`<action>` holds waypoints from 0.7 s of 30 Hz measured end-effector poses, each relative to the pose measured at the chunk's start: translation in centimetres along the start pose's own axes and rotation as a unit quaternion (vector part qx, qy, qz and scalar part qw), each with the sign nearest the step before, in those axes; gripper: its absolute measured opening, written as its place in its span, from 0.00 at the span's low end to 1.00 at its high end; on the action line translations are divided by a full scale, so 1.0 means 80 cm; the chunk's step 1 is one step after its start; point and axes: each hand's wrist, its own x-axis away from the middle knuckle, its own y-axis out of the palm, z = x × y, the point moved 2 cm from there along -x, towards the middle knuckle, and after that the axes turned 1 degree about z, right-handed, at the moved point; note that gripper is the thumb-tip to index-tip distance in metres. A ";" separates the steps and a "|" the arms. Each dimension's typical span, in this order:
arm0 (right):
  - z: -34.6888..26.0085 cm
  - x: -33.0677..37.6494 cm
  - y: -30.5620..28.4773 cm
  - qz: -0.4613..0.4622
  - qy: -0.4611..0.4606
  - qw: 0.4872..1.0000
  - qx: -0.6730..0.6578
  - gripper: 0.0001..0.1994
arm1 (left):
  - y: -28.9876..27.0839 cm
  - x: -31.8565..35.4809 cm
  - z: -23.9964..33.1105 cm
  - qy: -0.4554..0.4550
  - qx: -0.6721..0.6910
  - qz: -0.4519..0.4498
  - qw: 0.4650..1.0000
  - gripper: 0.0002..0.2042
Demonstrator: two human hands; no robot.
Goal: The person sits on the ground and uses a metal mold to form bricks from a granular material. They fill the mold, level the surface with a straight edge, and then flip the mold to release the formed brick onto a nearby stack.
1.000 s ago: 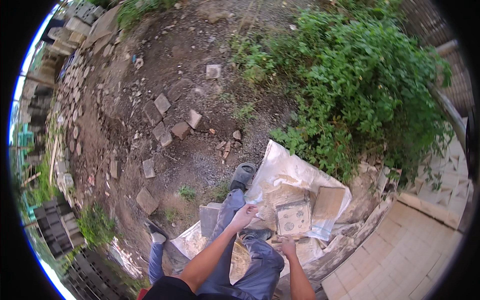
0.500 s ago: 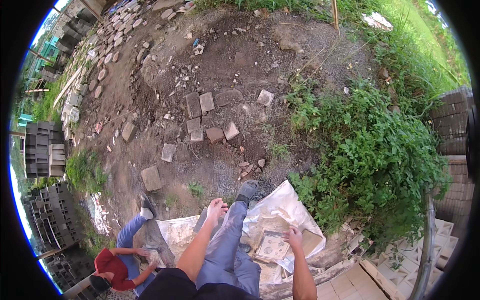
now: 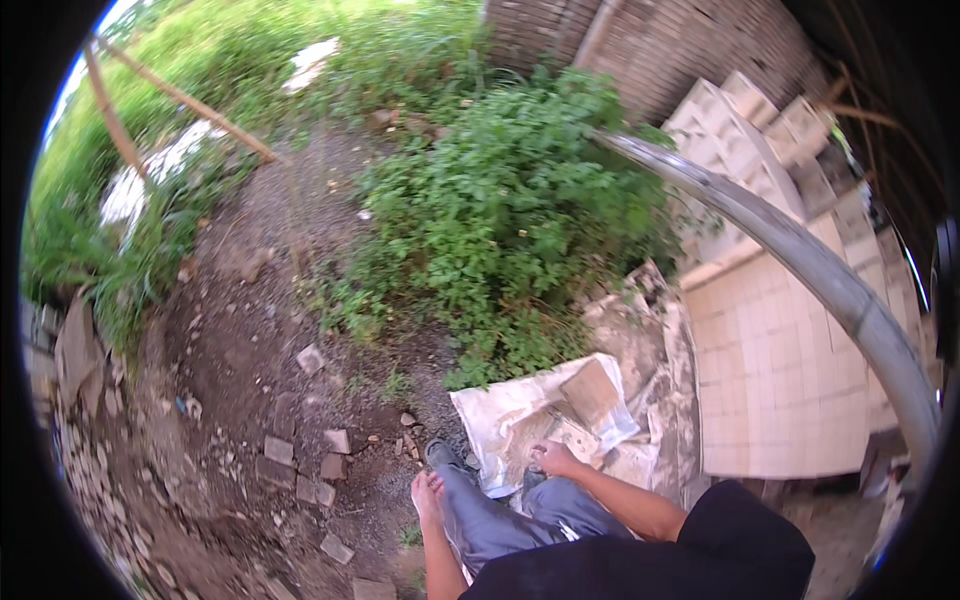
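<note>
My left hand (image 3: pixel 428 490) hangs in the air over my left leg, fingers loosely bent and apart, with nothing visible in it. My right hand (image 3: pixel 553 458) is above my right knee, its fingers half curled and slightly smeared; no held thing shows. Just beyond it, a pale square block with round marks (image 3: pixel 577 438) lies on a whitish plastic sheet (image 3: pixel 480 405), partly hidden by the hand. A flat brownish-grey slab (image 3: pixel 592 390) rests on the sheet's far side.
Leafy plants (image 3: pixel 500 230) grow beyond the sheet. A curved bamboo pole (image 3: pixel 800 250) crosses the right side, in front of pale blocks (image 3: pixel 780 370) laid in rows. Loose bricks (image 3: pixel 334 466) are scattered on the dirt at left. A sandal (image 3: pixel 445 455) is on my foot.
My view has swung to the right, so the pole and pale blocks show more fully. The person in red has gone out of view. Both hands remain raised.
</note>
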 end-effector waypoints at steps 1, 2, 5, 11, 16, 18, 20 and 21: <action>0.041 0.016 -0.007 0.043 -0.004 0.998 0.052 0.16 | 0.027 0.001 0.003 0.003 -0.032 -0.027 0.999 0.16; 0.066 0.033 -0.016 0.059 0.039 0.997 0.033 0.15 | 0.053 -0.002 0.013 0.014 -0.064 -0.053 0.996 0.16; 0.170 0.076 -0.029 0.153 0.127 0.980 0.020 0.15 | 0.129 -0.010 0.014 0.000 -0.182 -0.152 0.971 0.17; 0.222 0.191 0.065 0.388 0.347 0.810 -0.269 0.20 | 0.249 0.036 0.042 -0.038 -0.458 -0.405 0.791 0.17; 0.135 0.289 0.185 0.457 0.467 0.660 -0.371 0.18 | 0.276 0.056 0.081 -0.032 -0.598 -0.444 0.666 0.15; 0.102 0.327 0.215 0.409 0.500 0.663 -0.379 0.18 | 0.269 0.053 0.087 -0.046 -0.618 -0.452 0.642 0.14; 0.125 0.359 0.317 0.427 0.537 0.590 -0.425 0.17 | 0.253 0.053 0.068 -0.078 -0.638 -0.465 0.608 0.13; 0.119 0.356 0.332 0.433 0.539 0.562 -0.454 0.17 | 0.246 0.050 0.074 -0.090 -0.651 -0.442 0.610 0.14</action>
